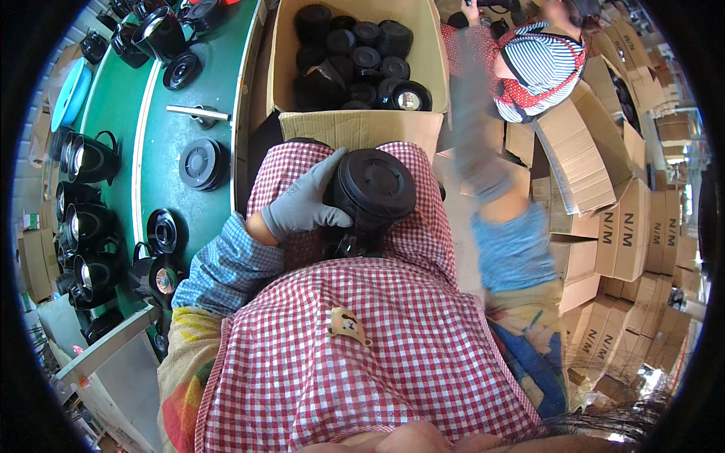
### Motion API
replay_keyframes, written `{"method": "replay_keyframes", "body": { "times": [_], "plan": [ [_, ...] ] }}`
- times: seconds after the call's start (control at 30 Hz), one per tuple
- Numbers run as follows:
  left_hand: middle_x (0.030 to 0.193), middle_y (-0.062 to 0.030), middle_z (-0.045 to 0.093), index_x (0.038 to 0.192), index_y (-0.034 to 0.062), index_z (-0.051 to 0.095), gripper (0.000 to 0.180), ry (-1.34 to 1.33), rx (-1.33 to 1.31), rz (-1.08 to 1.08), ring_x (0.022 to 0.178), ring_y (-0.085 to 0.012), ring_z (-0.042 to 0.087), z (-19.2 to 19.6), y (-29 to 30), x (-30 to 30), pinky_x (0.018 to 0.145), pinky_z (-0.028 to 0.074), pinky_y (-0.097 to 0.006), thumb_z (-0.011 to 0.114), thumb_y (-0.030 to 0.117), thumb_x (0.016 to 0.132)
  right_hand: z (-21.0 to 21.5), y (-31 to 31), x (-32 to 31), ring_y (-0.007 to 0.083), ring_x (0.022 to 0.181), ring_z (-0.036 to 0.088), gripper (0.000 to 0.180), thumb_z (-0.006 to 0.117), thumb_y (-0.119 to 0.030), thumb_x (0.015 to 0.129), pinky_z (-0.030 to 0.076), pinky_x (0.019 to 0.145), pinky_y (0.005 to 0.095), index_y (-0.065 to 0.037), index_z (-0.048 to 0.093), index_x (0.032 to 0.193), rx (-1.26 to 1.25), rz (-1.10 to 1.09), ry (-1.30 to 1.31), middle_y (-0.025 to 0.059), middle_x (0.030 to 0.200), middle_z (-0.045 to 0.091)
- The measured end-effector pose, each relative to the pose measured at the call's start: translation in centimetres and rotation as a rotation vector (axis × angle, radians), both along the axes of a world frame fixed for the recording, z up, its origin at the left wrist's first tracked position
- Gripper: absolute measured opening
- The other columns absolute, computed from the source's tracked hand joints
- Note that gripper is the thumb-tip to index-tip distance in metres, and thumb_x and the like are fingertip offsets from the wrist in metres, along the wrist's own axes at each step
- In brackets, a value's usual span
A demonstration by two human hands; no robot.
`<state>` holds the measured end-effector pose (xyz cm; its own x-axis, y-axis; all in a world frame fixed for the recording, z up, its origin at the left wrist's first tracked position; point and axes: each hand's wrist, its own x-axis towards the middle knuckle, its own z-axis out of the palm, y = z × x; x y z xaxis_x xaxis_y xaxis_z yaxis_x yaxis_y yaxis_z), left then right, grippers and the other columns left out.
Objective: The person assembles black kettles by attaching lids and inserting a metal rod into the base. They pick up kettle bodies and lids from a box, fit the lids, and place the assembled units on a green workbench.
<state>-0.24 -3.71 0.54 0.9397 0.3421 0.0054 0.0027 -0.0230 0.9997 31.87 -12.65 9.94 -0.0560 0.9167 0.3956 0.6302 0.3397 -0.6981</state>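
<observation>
On my lap, a black jug point(361, 214) stands with its round, ridged lid point(377, 181) facing up. My left hand point(306, 202), in a grey glove, is closed around the left side of the jug, with the thumb along its near side. Out to the right, my right hand point(477, 124) is raised away from the jug. It is smeared by motion, so its fingers and anything in them cannot be made out. Just beyond my knees stands an open cardboard box point(361, 124) holding several black lidded pieces point(366, 57).
A green workbench point(170, 124) on my left bears several black jugs point(92, 158), stacked black lids point(202, 164) and a metal bar point(198, 112). Cardboard boxes point(627, 226) are piled on the right. Another person point(540, 68) works at the upper right.
</observation>
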Motion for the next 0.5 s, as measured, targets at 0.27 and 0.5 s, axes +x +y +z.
{"method": "replay_keyframes", "body": {
  "times": [0.27,0.5],
  "plan": [
    [0.159,-0.0179,0.038,0.157,-0.0033,0.026,0.094,-0.024,-0.148,-0.019,0.148,-0.0276,0.035,0.9,3.6,-1.1,0.123,0.024,-0.040,0.073,0.046,0.092,-2.1,-4.4,-7.7,0.0359,0.147,0.034,0.074,0.025,-0.059,0.104,0.017,0.123,0.0484,-0.007,0.044,0.153,0.238,-0.348,-0.084,0.0178,0.155,0.044],
    [0.132,-0.0201,0.060,0.137,-0.0026,0.053,0.037,-0.142,-0.164,0.518,0.127,-0.0285,0.059,2.8,6.8,-1.7,0.106,0.051,-0.038,0.056,0.009,0.102,-4.3,-8.2,-5.9,0.0387,0.142,0.042,0.089,0.038,-0.069,0.098,0.033,0.117,0.0480,0.003,0.042,0.150,0.242,-0.498,0.129,0.0241,0.151,0.046]
  ]
}}
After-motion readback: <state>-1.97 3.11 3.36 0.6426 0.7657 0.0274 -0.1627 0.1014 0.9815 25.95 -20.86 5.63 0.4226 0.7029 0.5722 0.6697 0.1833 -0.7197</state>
